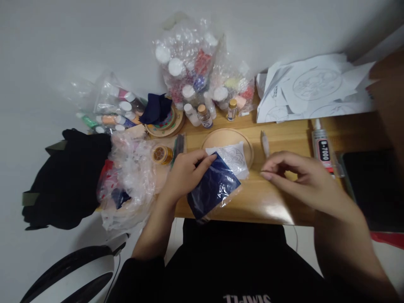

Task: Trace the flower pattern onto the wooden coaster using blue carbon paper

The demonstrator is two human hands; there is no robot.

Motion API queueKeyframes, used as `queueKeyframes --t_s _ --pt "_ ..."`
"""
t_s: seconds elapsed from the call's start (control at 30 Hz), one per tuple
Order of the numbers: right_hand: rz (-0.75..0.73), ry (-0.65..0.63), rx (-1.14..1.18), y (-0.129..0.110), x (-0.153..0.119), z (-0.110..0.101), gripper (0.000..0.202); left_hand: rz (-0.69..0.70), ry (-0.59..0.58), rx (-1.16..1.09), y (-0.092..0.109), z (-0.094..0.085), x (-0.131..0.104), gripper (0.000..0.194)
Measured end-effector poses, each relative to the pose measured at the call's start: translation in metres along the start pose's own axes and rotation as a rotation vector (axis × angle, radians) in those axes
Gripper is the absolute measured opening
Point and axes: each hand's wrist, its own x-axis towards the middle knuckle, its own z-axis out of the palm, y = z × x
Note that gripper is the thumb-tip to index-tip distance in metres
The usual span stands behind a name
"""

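Black shirt (230, 265) nearest, left fingers (205, 166) pinch blue packet (214, 185); right fingers (281, 182) meet, contents unclear.

A plain, pale grey wall (110, 33) fills the top and left of my feed, with a soft shadow in the upper right. Along it I see a long wooden counter (293, 134), yellow-brown with visible grain and a bright patch of glare near its front edge. Below, I make out strips of pale floor (306, 248).

Tabletop (257, 204) right of blue packet (214, 185) offers passage up to right hand (303, 181); bottles (205, 119) block behind it, plastic bag (135, 168) farther left.
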Motion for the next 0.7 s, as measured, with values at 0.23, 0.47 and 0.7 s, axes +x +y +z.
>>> queueKeyframes --t_s 0.23,0.47,0.7 --pt "-0.154 -0.023 -0.172 -0.021 0.005 0.018 0.022 0.007 0.004 -0.111 0.003 0.006 0.001 0.042" --pt "0.005 0.089 -0.083 -0.021 0.011 0.035 0.015 0.140 -0.041 -0.057 0.000 0.006 -0.003 0.041" --pt "0.023 -0.041 0.115 -0.024 0.013 0.030 0.014 0.204 -0.134 -0.089 -0.001 0.004 -0.008 0.041"
